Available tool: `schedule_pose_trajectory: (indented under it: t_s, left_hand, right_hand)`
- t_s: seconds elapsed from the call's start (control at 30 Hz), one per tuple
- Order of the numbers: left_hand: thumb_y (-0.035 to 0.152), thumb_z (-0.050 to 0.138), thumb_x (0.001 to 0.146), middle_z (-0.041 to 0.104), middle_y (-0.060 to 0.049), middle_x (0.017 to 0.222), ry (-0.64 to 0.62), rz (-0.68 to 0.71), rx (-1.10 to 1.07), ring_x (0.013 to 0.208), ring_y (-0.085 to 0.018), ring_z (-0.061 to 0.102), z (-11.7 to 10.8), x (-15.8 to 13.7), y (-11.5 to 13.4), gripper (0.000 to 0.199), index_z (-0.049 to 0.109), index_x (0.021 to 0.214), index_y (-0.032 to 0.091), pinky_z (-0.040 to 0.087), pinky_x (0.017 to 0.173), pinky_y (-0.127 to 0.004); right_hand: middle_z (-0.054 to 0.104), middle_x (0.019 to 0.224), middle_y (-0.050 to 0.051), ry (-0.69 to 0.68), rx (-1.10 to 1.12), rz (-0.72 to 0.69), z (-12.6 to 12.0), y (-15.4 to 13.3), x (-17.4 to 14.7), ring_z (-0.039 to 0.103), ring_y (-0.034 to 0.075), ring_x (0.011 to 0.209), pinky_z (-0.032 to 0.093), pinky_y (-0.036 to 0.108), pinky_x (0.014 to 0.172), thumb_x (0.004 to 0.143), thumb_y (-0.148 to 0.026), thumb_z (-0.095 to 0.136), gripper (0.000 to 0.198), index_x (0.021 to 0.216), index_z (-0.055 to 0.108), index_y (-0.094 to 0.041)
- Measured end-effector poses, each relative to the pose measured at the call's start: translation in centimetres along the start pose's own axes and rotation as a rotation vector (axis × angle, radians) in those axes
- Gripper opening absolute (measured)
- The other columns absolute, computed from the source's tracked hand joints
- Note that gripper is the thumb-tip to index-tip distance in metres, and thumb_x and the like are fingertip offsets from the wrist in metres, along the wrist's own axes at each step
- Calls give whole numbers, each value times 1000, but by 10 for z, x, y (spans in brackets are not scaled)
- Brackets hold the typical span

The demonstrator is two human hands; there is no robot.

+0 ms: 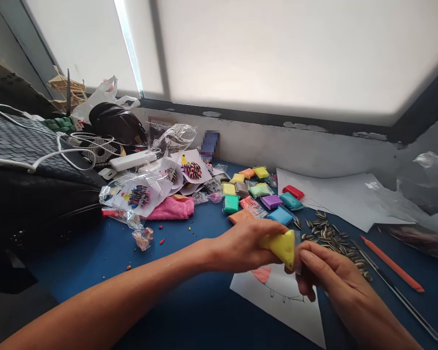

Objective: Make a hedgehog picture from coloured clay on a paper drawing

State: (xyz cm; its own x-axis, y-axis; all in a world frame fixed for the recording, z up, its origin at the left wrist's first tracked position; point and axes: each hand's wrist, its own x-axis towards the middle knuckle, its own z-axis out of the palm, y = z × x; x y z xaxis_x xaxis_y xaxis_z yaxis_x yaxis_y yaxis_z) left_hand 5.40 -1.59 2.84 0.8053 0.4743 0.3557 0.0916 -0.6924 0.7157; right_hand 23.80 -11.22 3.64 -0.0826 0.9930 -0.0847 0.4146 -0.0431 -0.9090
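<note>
Left hand (244, 243): fingers curled round soft yellow clay lump (280, 247). Right hand (328, 277): thumb and finger look to be pinching edge of clear plastic wrapper (298, 249), right by clay. Good way, I think: hold clay gently, no squishing; tug plastic slowly, no ripping. White paper sheet with thin drawn lines (277, 304) lies under fingers; keep it clean. Striped flat seeds (326, 236) just past right fingers; don't bump. Small wrapped colourful clay blocks (272, 201) beyond left fingers, on blue desk (182, 287).
</note>
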Motion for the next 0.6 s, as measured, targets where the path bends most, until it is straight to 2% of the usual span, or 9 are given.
schedule_pose_trajectory:
  t_s: [0.17, 0.3, 0.37, 0.43, 0.53, 0.6]
  left_hand:
    - [18, 65, 87, 66, -2, 88, -30, -15, -74, 82, -13, 58, 0, -1, 0, 19, 65, 105, 13, 43, 73, -22]
    - [17, 65, 86, 66, -2, 87, -45, -31, -94, 81, -14, 59, 2, -1, -1, 19, 66, 105, 12, 44, 72, -23]
    - [17, 65, 85, 67, -4, 88, -51, -43, -92, 82, -15, 59, 3, -2, -2, 21, 66, 105, 12, 46, 75, -25]
    - [19, 68, 81, 66, -7, 98, -32, -42, -62, 92, -19, 60, 4, -3, -3, 32, 65, 113, 14, 47, 85, -32]
    - [17, 71, 73, 57, -12, 127, 103, 37, 23, 119, -27, 52, 2, -4, 0, 61, 54, 132, 19, 40, 104, -42]
    - [11, 65, 72, 54, -12, 131, 257, 120, 79, 124, -25, 49, 1, -5, 5, 57, 55, 128, 19, 39, 106, -42]
  right_hand:
    - [55, 59, -2, -49, 20, 28, -3, -3, -1, 48, 11, 55, 44, 23, 56, 91, -57, 49, 40, 81, 65, -22]
    - [49, 55, -4, -48, 23, 32, -1, -3, 1, 46, 11, 54, 45, 23, 55, 85, -58, 58, 38, 73, 64, -22]
    - [49, 55, -3, -35, 23, 23, 1, -3, 2, 46, 11, 54, 45, 23, 54, 84, -59, 59, 40, 68, 60, -22]
    - [50, 55, -2, -6, 18, 7, 4, -3, 1, 48, 12, 55, 45, 24, 54, 85, -61, 57, 42, 66, 58, -23]
    - [54, 56, -2, 80, 1, -23, 5, -3, 0, 48, 11, 54, 45, 22, 54, 89, -60, 52, 44, 67, 57, -23]
    - [57, 57, -1, 144, -18, -39, 6, -4, 0, 48, 10, 52, 45, 21, 53, 91, -59, 49, 42, 71, 59, -23]
